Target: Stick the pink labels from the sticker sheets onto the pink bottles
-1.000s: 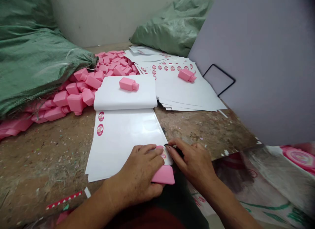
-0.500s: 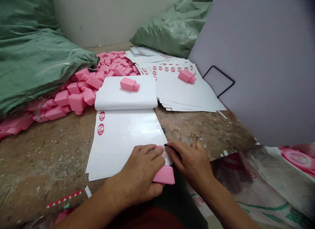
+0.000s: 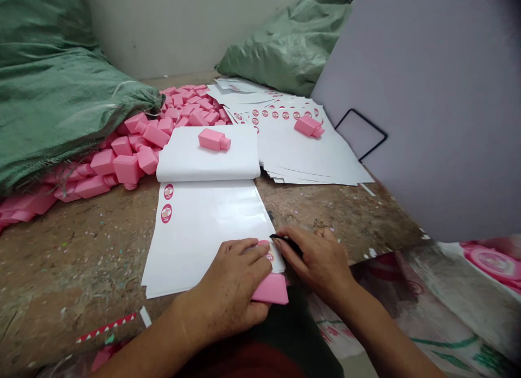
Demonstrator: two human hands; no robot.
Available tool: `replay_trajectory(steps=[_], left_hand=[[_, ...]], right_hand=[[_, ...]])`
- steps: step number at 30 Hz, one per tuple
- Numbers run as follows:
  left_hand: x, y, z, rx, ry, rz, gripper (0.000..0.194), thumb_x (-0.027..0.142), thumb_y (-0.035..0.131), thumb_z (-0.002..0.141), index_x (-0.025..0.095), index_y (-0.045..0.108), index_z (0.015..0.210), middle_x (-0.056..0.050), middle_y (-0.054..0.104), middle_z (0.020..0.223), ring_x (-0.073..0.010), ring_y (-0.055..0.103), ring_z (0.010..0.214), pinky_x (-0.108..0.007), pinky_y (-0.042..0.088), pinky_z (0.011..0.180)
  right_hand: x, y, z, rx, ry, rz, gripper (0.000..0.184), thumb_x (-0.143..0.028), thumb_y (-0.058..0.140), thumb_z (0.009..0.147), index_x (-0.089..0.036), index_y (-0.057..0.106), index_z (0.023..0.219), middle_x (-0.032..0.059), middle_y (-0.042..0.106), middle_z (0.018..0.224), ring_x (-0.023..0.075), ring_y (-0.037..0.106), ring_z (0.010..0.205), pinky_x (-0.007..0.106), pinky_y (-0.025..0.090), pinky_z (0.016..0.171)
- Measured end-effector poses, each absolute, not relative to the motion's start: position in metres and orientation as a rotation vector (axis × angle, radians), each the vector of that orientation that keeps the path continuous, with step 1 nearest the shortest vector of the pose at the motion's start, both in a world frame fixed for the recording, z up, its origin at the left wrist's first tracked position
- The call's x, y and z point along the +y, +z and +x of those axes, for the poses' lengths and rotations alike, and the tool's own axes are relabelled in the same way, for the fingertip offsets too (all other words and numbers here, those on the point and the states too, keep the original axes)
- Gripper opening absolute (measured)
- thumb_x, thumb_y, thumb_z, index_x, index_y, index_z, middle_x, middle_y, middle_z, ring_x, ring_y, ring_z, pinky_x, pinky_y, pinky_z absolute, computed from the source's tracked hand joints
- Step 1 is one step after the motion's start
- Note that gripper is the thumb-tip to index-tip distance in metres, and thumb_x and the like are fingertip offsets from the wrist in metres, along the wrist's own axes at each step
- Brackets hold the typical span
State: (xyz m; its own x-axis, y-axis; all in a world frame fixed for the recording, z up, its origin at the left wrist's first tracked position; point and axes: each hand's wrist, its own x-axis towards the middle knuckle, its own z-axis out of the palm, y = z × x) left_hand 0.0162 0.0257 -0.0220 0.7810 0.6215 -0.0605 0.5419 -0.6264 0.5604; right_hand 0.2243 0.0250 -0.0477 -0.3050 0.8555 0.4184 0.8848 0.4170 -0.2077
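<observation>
My left hand is closed around a pink bottle at the near right corner of the white label sheets. Its fingers lie over the bottle's upper part and the sheet edge. By those fingertips shows a small round pink label. Between thumb and fingers, my right hand pinches a thin black pointed tool, its tip beside that label. Whether the tip touches the label I cannot tell. Two more oval labels sit at the sheet's left edge.
Another pink bottle weighs down the folded-back sheet, and a third lies on the sheet stack behind. Many pink bottles spill from a green sack at left. A pale panel leans at right.
My right hand has shifted slightly and rotated, so more of the black tool shows beyond the fingers. The left hand and its bottle have hardly moved.
</observation>
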Motion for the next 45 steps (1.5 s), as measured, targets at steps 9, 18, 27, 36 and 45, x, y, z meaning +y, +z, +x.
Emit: replay_trajectory(steps=[9,18,27,36,45], left_hand=[[0.025,-0.019,0.016,0.876,0.189,2.403,0.038,0.029,0.065,0.075,0.017,0.062,0.110,-0.011,0.056,0.144,-0.0324,0.042,0.139,-0.047,0.032,0.115],[0.026,-0.018,0.016,0.875,0.165,2.371,0.043,0.028,0.066,0.073,0.015,0.062,0.113,-0.013,0.055,0.144,-0.0342,0.041,0.140,-0.049,0.031,0.115],[0.028,-0.017,0.014,0.811,0.298,2.254,0.045,0.023,0.065,0.072,0.016,0.059,0.117,-0.014,0.060,0.137,-0.0351,0.045,0.135,-0.050,0.029,0.113],[0.059,-0.007,-0.006,1.055,0.614,1.121,0.038,0.046,0.069,0.080,0.019,0.058,0.104,-0.006,0.066,0.105,-0.0211,0.059,0.096,-0.031,0.043,0.082],[0.052,-0.008,-0.002,1.067,0.617,1.170,0.036,0.044,0.072,0.078,0.018,0.060,0.100,-0.003,0.065,0.096,-0.0178,0.056,0.086,-0.028,0.038,0.075]], right_hand=[[0.030,-0.050,0.236,-2.371,-0.173,-1.293,0.027,-0.026,0.046,0.101,-0.022,0.070,0.091,0.0004,0.067,0.070,0.0142,0.054,0.057,0.034,0.023,0.066],[0.025,-0.050,0.237,-2.284,0.038,-1.385,0.026,-0.033,0.047,0.100,-0.026,0.072,0.096,0.0009,0.072,0.075,0.0159,0.062,0.063,0.034,0.029,0.066],[0.019,-0.048,0.236,-2.182,0.335,-1.589,0.032,-0.037,0.059,0.091,-0.023,0.071,0.117,0.0028,0.080,0.088,0.0225,0.071,0.064,0.035,0.048,0.063],[0.000,-0.040,0.232,-2.181,0.612,-1.444,0.031,-0.035,0.063,0.089,-0.033,0.073,0.118,0.0019,0.078,0.103,0.0188,0.066,0.062,0.033,0.046,0.062],[-0.024,-0.003,0.230,-1.431,1.101,-1.350,0.010,-0.036,0.079,0.071,-0.027,0.078,0.075,0.0017,0.070,0.075,0.0205,0.066,0.071,0.031,0.053,0.066]])
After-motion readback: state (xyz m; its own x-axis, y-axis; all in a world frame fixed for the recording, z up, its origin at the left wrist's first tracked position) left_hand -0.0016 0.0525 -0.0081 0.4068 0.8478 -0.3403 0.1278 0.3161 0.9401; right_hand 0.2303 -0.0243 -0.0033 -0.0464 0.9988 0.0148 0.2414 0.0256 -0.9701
